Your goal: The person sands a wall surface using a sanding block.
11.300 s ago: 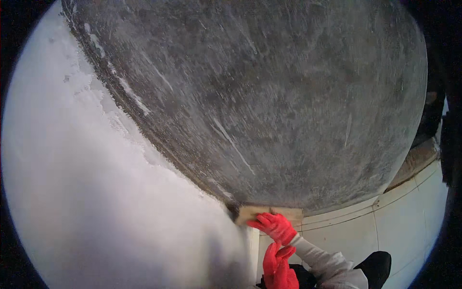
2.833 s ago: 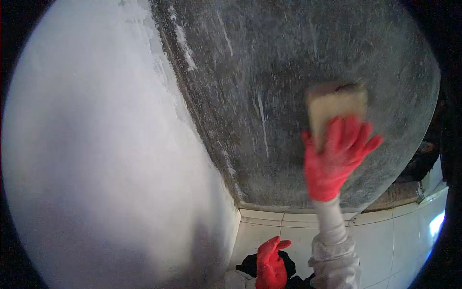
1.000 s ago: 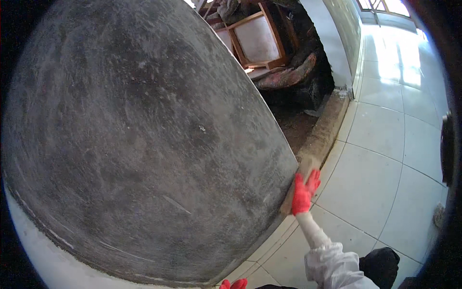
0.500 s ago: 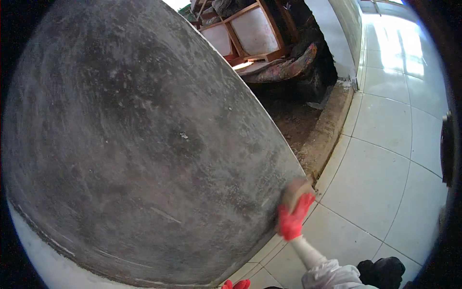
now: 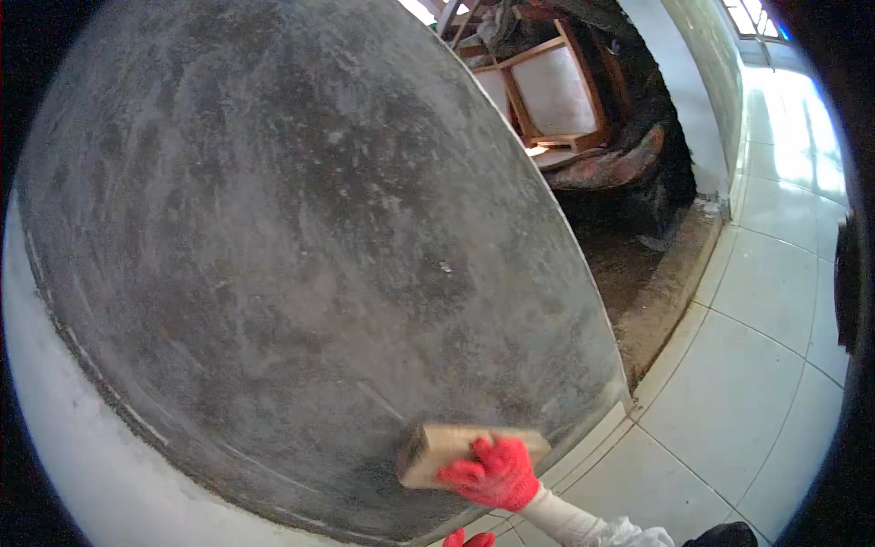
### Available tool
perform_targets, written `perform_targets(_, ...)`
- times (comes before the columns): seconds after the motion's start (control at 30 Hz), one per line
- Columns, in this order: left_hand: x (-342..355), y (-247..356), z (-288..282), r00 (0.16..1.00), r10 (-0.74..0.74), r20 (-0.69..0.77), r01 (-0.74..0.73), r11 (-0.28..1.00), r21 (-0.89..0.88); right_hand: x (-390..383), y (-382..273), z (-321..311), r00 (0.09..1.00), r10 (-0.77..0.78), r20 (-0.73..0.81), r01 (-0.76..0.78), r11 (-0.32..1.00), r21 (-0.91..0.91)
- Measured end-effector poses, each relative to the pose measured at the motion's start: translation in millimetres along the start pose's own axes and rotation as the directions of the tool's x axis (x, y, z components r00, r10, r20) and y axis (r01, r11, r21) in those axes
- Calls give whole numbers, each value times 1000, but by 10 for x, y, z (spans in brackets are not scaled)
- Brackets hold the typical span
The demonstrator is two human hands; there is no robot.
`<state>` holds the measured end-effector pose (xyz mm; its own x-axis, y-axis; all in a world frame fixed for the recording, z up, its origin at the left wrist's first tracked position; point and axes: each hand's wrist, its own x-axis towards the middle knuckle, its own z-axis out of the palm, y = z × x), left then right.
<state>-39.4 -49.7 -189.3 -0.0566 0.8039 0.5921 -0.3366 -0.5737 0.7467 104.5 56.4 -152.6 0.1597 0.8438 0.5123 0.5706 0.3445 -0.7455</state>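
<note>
Right hand point(image 5: 501, 476) holds tan block point(image 5: 448, 445); grey wall point(image 5: 310, 264) behind

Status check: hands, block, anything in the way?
Right hand: grip on tan block. Block against grey wall, low down. Left hand: mostly cut off at bottom edge. Pale tile skirting close by block's right end.

The glossy white-tiled floor point(image 5: 747, 383) runs up the right side, bright glare point(image 5: 782, 114) lying across its far end and a black shape point(image 5: 726, 537), perhaps clothing, overlapping its near part.
</note>
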Motion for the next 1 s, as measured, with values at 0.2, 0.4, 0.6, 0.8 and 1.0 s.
perform_targets(0.2, -80, 19, -209, 994, 91, -67, -88, 995, 38, -542, 1170, 274, 555, -31, -831, -320, 914, -248)
perform_targets(0.4, -28, 444, -101, 935, -202, -292, 258, 951, 169, 620, 637, -1280, 339, -122, -933, -302, 925, -230)
perform_targets(0.6, 16, 647, -128, 967, -87, -238, 97, 995, 32, 728, -1082, -231, 882, -334, -331, 88, 809, -581)
perform_targets(0.8, -121, 684, -227, 953, -141, -269, 132, 990, -51, -633, 161, 1075, 934, -191, 302, 197, 980, 11)
perform_targets(1.0, -221, 754, -367, 932, -144, -332, 111, 987, -116, 108, 345, 67, 562, -227, -795, -227, 882, -413)
